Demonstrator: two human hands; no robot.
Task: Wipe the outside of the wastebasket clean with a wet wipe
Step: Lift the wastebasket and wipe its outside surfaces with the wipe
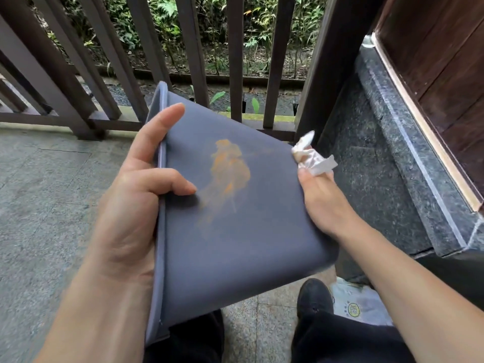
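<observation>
Sideways, wastebasket (235, 231) rim points left, base right.

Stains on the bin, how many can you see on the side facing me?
1: an orange stain in the middle of the bin wall facing up, trailing faintly down toward the left hand. The bin's other sides are hidden and may carry more.

Soft, even daylight is cast from beyond the railing (183, 48); only faint shadows are thrown. Motion blur is seen throughout, and straight lines are bowed toward the edges.
</observation>
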